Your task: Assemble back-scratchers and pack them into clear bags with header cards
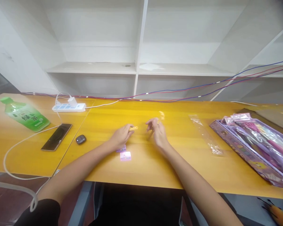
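My left hand [121, 136] is closed around a thin yellow stick-like tube [133, 128], whose end pokes out to the right past the fingertips. Opposite it, my right hand [157, 133] hovers over the table with fingers loosely curled and apart. Motion blurs it slightly, and no held thing shows clearly there. Below my left hand lie a small pink-purple card [125, 156] and a darker purple card [121, 148], the latter partly covered by the hand.
A clear plastic sleeve [206, 135] lies right of my right hand, beside a purple tray [247, 157] of packaged items. To the left are a black key fob [80, 139], a phone [57, 137], a green bottle [25, 115] and a power strip [69, 107]. Cables run along the back.
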Available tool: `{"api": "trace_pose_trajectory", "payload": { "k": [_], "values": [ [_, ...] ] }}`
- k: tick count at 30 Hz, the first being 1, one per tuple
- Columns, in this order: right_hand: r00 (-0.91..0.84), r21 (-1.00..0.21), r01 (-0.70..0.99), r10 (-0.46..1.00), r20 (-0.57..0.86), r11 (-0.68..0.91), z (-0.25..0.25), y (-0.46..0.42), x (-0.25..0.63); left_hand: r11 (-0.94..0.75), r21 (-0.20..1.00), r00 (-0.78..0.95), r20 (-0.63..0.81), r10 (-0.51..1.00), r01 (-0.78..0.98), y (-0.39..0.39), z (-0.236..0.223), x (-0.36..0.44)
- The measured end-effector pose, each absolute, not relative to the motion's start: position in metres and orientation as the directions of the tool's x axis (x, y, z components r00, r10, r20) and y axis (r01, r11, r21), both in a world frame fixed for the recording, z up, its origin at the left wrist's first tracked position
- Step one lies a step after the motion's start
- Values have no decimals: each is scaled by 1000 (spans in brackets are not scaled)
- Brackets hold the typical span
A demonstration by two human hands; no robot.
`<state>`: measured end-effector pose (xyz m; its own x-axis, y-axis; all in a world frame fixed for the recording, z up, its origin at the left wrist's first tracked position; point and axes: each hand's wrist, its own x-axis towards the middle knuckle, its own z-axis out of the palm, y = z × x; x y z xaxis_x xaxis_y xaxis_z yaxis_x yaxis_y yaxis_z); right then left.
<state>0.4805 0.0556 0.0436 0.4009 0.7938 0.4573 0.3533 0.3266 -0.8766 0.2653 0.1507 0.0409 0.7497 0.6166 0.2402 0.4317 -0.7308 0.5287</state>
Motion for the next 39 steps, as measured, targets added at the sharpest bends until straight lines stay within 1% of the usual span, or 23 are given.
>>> {"api": "trace_pose_trajectory", "payload": {
  "k": [3, 5, 8, 11, 16, 24, 28, 32, 36, 39],
  "values": [
    [499, -911, 277, 764, 409, 307, 44, 58, 498, -784, 417, 788, 216, 577, 459, 151, 46, 263],
    [532, -942, 163, 777, 336, 295, 47, 59, 504, -811, 364, 807, 213, 551, 457, 152, 48, 262],
    [560, -945, -8, 784, 266, 326, 51, 60, 505, -833, 318, 817, 228, 530, 452, 153, 46, 261],
    [605, -931, -79, 759, 241, 358, 51, 60, 505, -846, 290, 824, 235, 516, 447, 153, 43, 261],
    [587, -941, -86, 780, 217, 326, 46, 63, 504, -849, 275, 823, 239, 514, 450, 153, 41, 261],
    [575, -938, -111, 791, 210, 330, 41, 63, 499, -825, 315, 796, 255, 550, 469, 154, 40, 260],
    [552, -942, -90, 803, 224, 325, 40, 63, 499, -816, 330, 787, 257, 561, 474, 154, 41, 260],
    [499, -951, -81, 838, 222, 300, 40, 64, 500, -814, 340, 784, 263, 562, 470, 155, 41, 260],
    [419, -945, -143, 883, 210, 293, 41, 64, 503, -810, 350, 783, 256, 566, 471, 156, 41, 259],
    [359, -954, -139, 911, 201, 265, 43, 65, 506, -798, 374, 774, 258, 579, 472, 158, 43, 258]
  ]
}}
